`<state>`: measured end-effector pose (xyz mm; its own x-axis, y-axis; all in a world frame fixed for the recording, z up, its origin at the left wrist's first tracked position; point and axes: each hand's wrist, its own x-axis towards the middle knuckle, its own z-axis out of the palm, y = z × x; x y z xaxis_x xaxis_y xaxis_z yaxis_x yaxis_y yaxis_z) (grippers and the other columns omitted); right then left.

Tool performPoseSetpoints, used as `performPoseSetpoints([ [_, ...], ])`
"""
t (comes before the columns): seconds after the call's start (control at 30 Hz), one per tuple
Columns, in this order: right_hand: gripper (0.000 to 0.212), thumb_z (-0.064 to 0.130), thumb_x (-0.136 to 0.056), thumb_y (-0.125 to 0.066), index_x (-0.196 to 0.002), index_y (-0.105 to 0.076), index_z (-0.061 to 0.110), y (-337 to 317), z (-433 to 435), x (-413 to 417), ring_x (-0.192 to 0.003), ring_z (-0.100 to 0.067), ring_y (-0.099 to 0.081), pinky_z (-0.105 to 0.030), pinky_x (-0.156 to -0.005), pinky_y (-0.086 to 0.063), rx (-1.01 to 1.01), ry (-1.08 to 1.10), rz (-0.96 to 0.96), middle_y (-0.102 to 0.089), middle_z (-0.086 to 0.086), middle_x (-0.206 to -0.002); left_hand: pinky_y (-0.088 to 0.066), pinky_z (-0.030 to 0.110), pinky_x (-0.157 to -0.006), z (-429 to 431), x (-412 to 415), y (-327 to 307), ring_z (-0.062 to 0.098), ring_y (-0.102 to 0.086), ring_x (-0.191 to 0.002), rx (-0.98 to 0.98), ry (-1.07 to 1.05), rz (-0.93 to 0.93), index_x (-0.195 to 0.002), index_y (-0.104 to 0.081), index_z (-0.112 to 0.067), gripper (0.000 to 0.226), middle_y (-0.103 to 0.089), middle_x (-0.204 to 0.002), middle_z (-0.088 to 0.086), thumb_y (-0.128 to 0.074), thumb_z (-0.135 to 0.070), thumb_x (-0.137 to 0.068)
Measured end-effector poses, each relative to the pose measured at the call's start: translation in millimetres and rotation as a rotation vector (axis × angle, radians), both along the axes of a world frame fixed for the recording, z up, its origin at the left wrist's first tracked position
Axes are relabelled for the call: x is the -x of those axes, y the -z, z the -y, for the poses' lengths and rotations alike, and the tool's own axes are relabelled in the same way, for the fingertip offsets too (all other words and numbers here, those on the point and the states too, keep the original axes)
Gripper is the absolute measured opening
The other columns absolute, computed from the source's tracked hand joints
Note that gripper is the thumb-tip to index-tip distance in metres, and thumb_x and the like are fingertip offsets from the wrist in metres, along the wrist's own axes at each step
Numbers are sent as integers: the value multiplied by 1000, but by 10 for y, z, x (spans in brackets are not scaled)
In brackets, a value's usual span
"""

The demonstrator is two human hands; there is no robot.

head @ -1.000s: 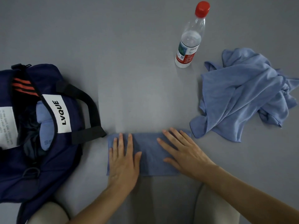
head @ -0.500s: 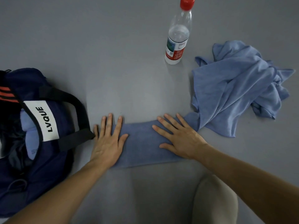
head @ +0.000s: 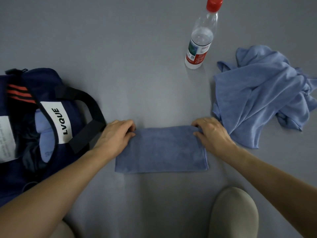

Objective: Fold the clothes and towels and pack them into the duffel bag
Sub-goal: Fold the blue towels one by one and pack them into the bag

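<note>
Now both hands have stopped pressing flat on the towel (head: 163, 150) and have slid outward to its ends. The left hand (head: 116, 134) curls its fingers over the far left corner with the thumb against the edge. The right hand (head: 211, 133) does the same at the far right corner. Each grip is therefore grasping a corner of the towel rather than resting open on it. Between the two grips the towel lies as a flat, folded rectangle on the grey surface (head: 137, 66), its near edge on the person's side of both grips.

Going from smoothing to pinching suggests the last crease is set and the next step is starting. That may be the far edge drawn over to the near one, or the piece lifted for packing; I cannot tell which.

Just outside the left grip lies the open bag (head: 17, 177), its black handle near the knuckles and a pale blue piece (head: 42, 134) already inside. Just outside the right grip a crumpled blue cloth (head: 262, 97) lies unfolded, so the task looks about midway. Beyond the right grip a bottle (head: 199, 40) stands upright, apart from the towel.
</note>
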<state>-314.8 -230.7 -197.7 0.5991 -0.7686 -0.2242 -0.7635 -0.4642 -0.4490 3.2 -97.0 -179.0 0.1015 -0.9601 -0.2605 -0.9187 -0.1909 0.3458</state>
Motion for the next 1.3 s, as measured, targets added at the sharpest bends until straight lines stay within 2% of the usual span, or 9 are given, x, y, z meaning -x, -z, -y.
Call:
performPoseSetpoints([
  [0.2, 14, 15, -90, -67, -104, -69, 17, -35, 6, 40, -99, -22, -53, -31, -78, -43, -22, 41, 29, -64, 0, -102, -43, 35, -86, 167, -39, -50, 22, -56, -100, -224, 103, 29, -108, -59, -26, 23, -63, -103, -5, -69, -32, -88],
  [0.43, 17, 0, -86, -65, -95, -63, 14, -204, -119, 110, -81, -25, -50, -43, -73, -45, 250, -63, 191, -58, -2, -90, -43, 45, -72, 67, 58, -243, 32, -53, -85, 203, 15, 177, -90, -56, -12, 21, -57, -96, 7, -69, -5, -74],
  [0.57, 14, 4, -80, -66, -91, -65, 13, -266, -348, 249, -76, -27, -51, -41, -67, -41, 331, -285, 174, -57, -3, -87, -41, 44, -68, -421, 214, -179, 34, -52, -85, 185, 40, 253, -90, -58, -11, 31, -58, -100, 9, -74, -1, -66],
  [0.77, 12, 21, -88, -57, -88, -68, 18, -93, -801, 336, -75, -27, -56, -38, -66, -43, 339, -490, 147, -60, -1, -82, -48, 49, -90, -764, 291, 60, 35, -55, -114, -52, -39, 237, -122, -59, -8, 40, -52, -131, 11, -54, -35, -92],
  [0.93, 17, 33, -91, -59, -89, -69, 20, -53, -903, 220, -79, -27, -59, -39, -69, -47, 283, -547, 121, -61, 1, -83, -32, 53, -117, -569, 553, -26, 38, -35, -145, -41, -148, 243, -148, -41, -2, 63, -41, -153, 20, -31, -43, -101],
  [1.03, 22, 38, -93, -60, -87, -68, 19, -107, -845, 138, -80, -28, -58, -41, -69, -46, 279, -487, 160, -62, -1, -87, -13, 45, -125, -489, 802, -5, 32, -11, -154, -92, -265, 166, -159, -11, -4, 74, -10, -166, 17, -16, -52, -103],
  [1.1, 16, 32, -94, -61, -99, -69, 18, -114, -809, 62, -92, -30, -60, -42, -74, -49, 284, -466, 190, -65, -6, -107, -5, 43, -126, -400, 933, 50, 26, 6, -155, -120, -357, 61, -159, 6, -8, 82, 8, -167, 13, -9, -61, -98],
  [1.2, 46, 30, -86, -66, -131, -59, 22, -10, -745, -7, -119, -32, -56, -42, -88, -50, 259, -574, 83, -50, -10, -147, 5, 43, -125, -214, 975, 213, 22, 21, -152, -116, -377, 24, -153, 23, -15, 84, 22, -165, 9, -13, -67, -97],
  [1.3, 60, 25, -76, -76, -134, -59, 23, 43, -757, -44, -104, -32, -61, -40, -85, -53, 189, -521, 45, -50, -10, -145, 11, 46, -122, 24, 788, 324, 21, 27, -151, -108, -202, 103, -154, 25, -21, 86, 32, -161, 3, -17, -69, -97],
])
